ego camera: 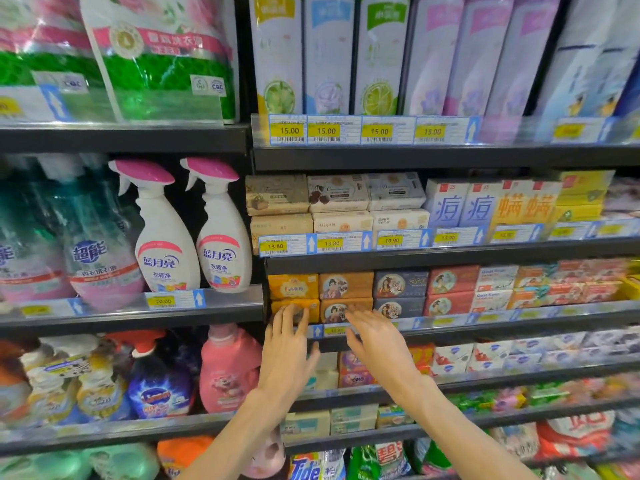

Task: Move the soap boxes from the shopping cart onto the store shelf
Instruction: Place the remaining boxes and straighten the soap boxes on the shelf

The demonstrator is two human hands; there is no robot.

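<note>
Currently: left hand (pixel 287 355) and right hand (pixel 379 344), both grips wide and holding nothing, fingertips at the lower yellow box (pixel 296 310) and tan box (pixel 346 310) on the shelf (pixel 485 329). Cart not in view. Advice: press both boxes back evenly, faces flush with the stack above.

Orange-yellow soap boxes (pixel 293 286), red lettering on a pale label, stacked two high just above left hand (pixel 286 355); its fingertips overlap the lower one. Tan-brown soap boxes (pixel 345 285) with round portrait medallion, above right hand (pixel 375 344). Further right of that hand: slate-blue boxes (pixel 400 284) with round figure emblem, then brick-red boxes (pixel 452 279) with pale teal medallion. Price tags (pixel 275 245) above both hands: yellow panel, black digits, blue border, white arrow on blue. Left of left hand: white spray bottles (pixel 162 233) with pink trigger heads and blue lettering; pink jug (pixel 227 367) lower down.
</note>
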